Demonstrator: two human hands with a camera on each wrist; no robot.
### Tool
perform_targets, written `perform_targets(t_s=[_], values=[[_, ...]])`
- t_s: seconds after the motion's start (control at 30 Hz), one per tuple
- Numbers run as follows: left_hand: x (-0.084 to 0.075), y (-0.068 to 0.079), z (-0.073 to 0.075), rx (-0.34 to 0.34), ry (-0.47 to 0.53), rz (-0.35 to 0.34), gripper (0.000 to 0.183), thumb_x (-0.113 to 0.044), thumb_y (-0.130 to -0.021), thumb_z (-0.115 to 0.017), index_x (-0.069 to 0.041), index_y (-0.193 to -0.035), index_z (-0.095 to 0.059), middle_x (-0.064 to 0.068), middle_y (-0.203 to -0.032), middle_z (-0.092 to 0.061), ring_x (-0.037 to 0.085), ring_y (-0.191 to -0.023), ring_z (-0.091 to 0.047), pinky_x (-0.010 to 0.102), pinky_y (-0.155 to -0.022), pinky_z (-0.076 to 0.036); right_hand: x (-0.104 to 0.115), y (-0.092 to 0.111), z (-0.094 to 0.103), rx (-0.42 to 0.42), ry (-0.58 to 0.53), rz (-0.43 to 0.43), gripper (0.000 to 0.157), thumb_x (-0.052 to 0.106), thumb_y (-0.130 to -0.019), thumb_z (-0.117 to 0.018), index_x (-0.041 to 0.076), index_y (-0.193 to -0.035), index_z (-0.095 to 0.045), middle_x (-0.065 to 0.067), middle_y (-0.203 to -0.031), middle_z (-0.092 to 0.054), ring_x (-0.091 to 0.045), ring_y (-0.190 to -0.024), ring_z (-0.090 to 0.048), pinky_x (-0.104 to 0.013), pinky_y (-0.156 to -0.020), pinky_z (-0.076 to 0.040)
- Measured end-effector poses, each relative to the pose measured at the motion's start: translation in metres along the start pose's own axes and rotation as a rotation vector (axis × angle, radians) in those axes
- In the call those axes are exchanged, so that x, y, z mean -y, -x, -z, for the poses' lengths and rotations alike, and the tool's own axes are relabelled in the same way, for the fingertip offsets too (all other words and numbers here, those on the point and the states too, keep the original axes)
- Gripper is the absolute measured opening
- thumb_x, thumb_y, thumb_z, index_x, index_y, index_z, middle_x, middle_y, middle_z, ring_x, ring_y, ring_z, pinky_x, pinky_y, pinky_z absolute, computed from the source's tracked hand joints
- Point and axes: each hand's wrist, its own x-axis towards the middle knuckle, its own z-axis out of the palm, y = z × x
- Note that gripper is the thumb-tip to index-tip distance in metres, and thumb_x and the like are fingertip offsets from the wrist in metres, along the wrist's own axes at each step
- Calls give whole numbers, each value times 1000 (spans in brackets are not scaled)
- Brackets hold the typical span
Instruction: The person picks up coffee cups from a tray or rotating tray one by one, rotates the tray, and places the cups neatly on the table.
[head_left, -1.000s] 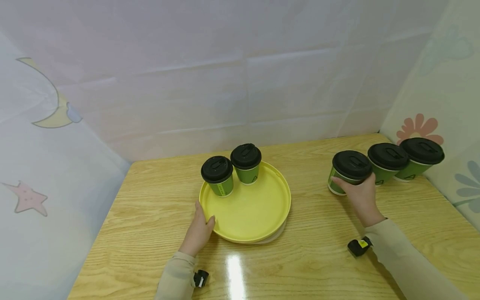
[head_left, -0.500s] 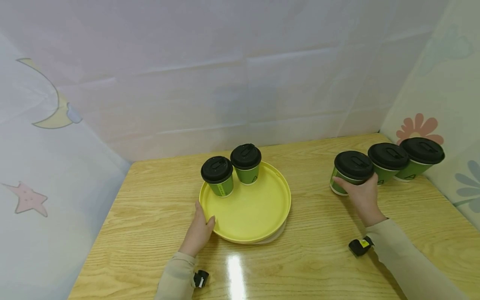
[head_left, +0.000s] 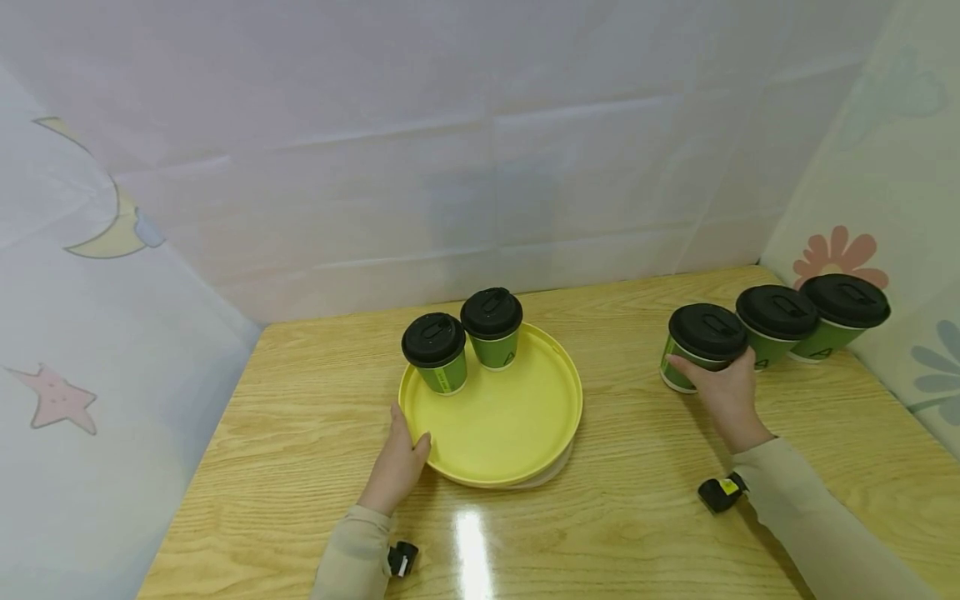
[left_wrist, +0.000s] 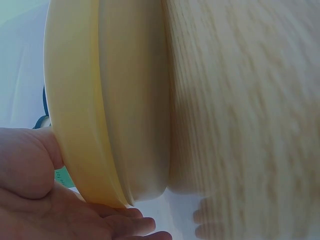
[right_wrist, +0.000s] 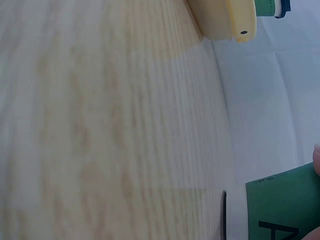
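Observation:
My right hand (head_left: 723,396) grips a green paper cup (head_left: 678,358) with a black lid, thumb on its left side. In the right wrist view, the cup (right_wrist: 280,205) shows a black printed mark, with fingertips at the frame's edge. Whether its base touches the table is unclear. My left hand (head_left: 397,462) holds the left front rim of a round yellow tray (head_left: 498,433). Up close, the left wrist view has the thumb against the tray's wall (left_wrist: 75,100) and the fingers around its lower edge. Two lidded green cups, one nearer (head_left: 444,375) and one farther (head_left: 497,348), stand on the tray.
Right of the held cup stand a second lidded cup (head_left: 765,346) and a third (head_left: 825,337), close together by the right wall. Beneath the tray is a pale round base (head_left: 551,473). The wooden table (head_left: 300,400) meets a white cloth wall (head_left: 360,208) behind.
The right hand and its cup have shifted very slightly to the right since the first frame. The left hand, tray and other cups stay where they were.

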Motion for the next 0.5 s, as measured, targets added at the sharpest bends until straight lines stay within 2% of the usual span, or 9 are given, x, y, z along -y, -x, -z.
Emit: perform_targets(t_s=[0.5], values=[[0, 0, 0, 6, -9, 14, 75, -12, -102, -43, 16, -146, 10, 38, -152, -2, 48, -140, -14, 56, -113, -15, 2, -4, -4, -31, 24, -7, 108, 28, -85, -75, 1, -151, 5, -23, -156, -7, -39, -143, -15, -49, -116, -17]])
